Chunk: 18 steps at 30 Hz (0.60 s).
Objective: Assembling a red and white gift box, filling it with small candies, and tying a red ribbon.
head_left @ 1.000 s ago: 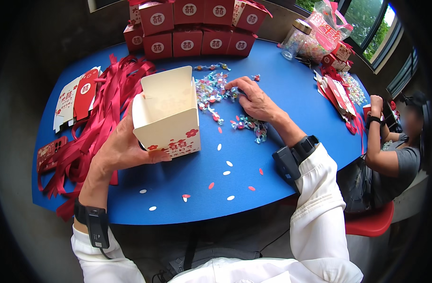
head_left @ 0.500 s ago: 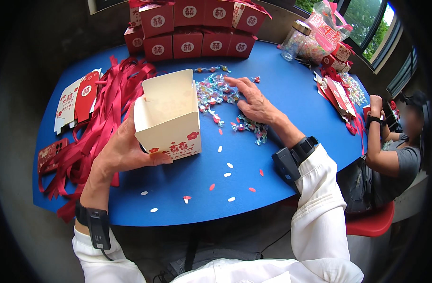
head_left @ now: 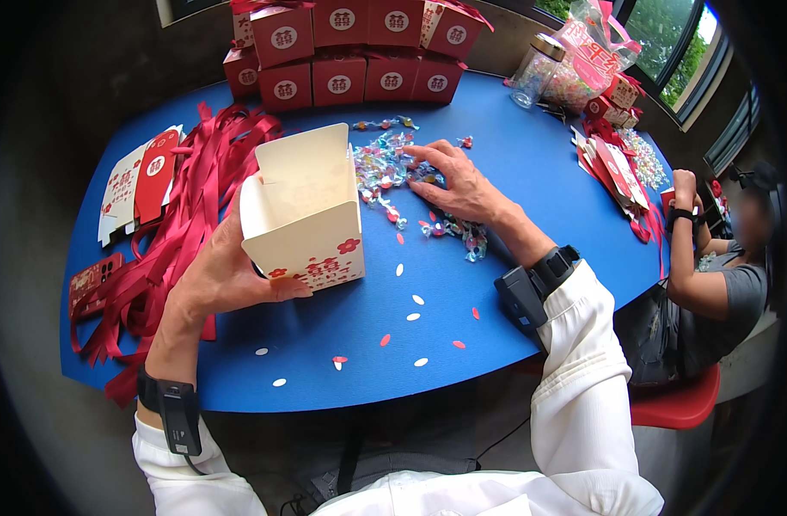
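Observation:
My left hand (head_left: 226, 277) grips an open cream paper box (head_left: 303, 211) with red flower prints, holding it upright just over the blue table (head_left: 514, 163). My right hand (head_left: 458, 181) lies palm down on a heap of small wrapped candies (head_left: 385, 168) to the right of the box, fingers spread over them. Whether any candy is pinched between the fingers is hidden.
Closed red gift boxes (head_left: 342, 52) are stacked at the far edge. Red ribbons (head_left: 183, 202) and flat box blanks (head_left: 135, 176) lie at the left. A glass jar (head_left: 535, 82) and red packaging (head_left: 612, 159) sit at the right, where another person (head_left: 711, 284) sits. Paper petals (head_left: 415, 314) dot the table.
My right hand has shifted slightly over the candies. The box in my left hand has barely moved.

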Each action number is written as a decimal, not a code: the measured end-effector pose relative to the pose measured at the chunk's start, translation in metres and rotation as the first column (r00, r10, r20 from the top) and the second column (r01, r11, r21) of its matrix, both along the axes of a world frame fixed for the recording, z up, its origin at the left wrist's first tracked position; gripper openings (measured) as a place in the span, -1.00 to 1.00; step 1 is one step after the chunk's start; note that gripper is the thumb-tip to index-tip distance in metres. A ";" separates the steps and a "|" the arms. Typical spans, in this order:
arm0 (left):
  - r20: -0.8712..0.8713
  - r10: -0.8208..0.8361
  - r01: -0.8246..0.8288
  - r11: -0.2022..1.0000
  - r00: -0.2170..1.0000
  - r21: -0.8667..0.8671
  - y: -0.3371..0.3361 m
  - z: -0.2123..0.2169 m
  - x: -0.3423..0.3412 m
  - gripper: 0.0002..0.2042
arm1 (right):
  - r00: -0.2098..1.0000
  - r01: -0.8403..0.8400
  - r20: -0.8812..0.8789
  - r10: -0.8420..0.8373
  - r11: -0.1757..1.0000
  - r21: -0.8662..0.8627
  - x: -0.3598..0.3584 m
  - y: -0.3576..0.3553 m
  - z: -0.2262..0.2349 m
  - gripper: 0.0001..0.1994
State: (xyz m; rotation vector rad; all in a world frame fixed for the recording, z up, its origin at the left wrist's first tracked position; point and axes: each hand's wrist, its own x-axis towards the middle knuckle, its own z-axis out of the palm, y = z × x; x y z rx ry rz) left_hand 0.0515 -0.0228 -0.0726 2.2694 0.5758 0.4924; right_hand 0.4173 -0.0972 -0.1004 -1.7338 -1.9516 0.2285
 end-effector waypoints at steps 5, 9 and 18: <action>0.017 0.003 -0.003 1.000 1.000 -0.024 0.001 -0.003 -0.002 0.15 | 0.999 0.017 0.045 -0.015 0.999 -0.030 0.000 -0.001 0.006 -0.53; 0.020 0.002 -0.001 0.998 1.000 -0.064 0.003 -0.004 -0.004 0.18 | 0.999 0.020 0.046 -0.017 0.997 -0.070 0.001 -0.007 0.018 -0.60; 0.030 -0.002 0.005 0.995 1.000 -0.101 0.001 0.001 0.000 0.18 | 0.986 0.023 0.163 0.026 0.955 -0.297 0.009 -0.028 0.048 -0.64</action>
